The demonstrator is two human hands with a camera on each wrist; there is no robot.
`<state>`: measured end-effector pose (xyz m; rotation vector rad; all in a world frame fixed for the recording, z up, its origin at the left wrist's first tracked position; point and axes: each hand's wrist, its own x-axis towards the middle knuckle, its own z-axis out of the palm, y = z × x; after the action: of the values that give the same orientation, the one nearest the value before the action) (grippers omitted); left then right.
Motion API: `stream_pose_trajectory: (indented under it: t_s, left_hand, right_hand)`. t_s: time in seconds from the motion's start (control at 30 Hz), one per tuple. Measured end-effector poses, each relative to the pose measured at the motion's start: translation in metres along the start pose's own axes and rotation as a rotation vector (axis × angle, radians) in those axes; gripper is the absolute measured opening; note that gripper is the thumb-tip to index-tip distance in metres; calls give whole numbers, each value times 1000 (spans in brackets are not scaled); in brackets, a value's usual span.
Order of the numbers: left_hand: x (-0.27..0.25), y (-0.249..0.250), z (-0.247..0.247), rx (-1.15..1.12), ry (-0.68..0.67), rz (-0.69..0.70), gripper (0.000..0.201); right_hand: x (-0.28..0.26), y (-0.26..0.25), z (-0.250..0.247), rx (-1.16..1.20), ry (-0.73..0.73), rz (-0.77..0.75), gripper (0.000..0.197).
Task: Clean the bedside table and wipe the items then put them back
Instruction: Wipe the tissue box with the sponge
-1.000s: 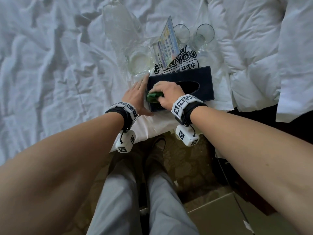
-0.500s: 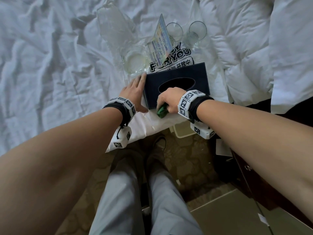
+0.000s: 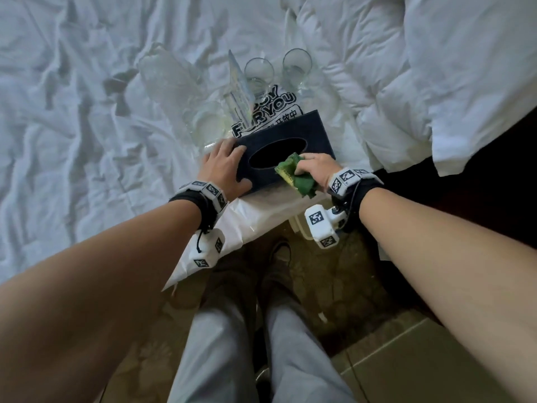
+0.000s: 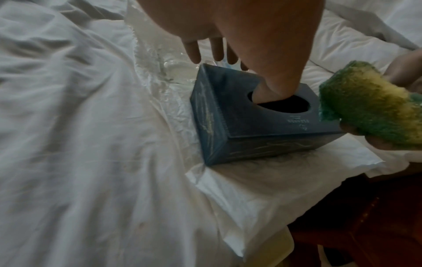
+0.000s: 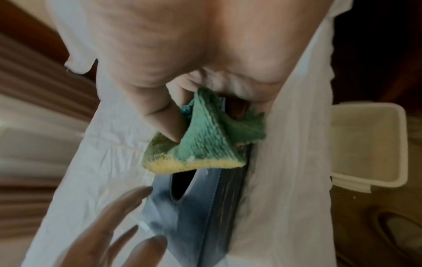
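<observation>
Surface: rumpled white bed sheet (image 3: 72, 126), with a white plastic bag (image 3: 255, 210) spread over its near edge
Room: patterned brown floor (image 3: 343, 274) below; pale open tub (image 5: 367, 144) standing there beside the bed edge
Tissue box: dark blue tissue box (image 3: 284, 152) resting on the plastic bag, oval opening upward
Behind the box: two drinking glasses (image 3: 258, 74) upright, a clear card stand (image 3: 238, 88) and other clear glassware just beyond
Left hand: left hand (image 3: 223, 170) spread flat against the box's left end, fingers straight, thumb at the near edge; in the wrist view, tip lying at the opening
Right hand: right hand (image 3: 313, 170) curled round a green and yellow cloth (image 3: 293, 175), thumb and fingers pinching it
Cloth: bunched, pressed on the box top at the right rim of the opening
</observation>
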<state>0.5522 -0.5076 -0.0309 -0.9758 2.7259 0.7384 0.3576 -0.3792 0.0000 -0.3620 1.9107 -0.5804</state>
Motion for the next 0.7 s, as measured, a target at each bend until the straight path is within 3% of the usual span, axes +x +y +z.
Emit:
stream_pose_trajectory:
  t_s: [0.2,0.33,0.4,0.53,0.7]
  left_hand:
    - [28,61,-11,-105,-76,19,45]
    - [56,104,-13,-137,-176,-121,38]
    - [73,119,-10,-103,-243,-196,36]
    - [99,140,-1,-106,-320,-369,54]
    - [112,145,17,-318,-304,-440,78]
  right_hand:
    - [-11,25,-37,299,129,96,31]
    - [-22,33,-66,384,225,99,11]
    - [-22,38,-76,373,277,65,15]
    - [-21,49,-98,355,330,44,39]
    - [-19,60,-114,367,324,37,44]
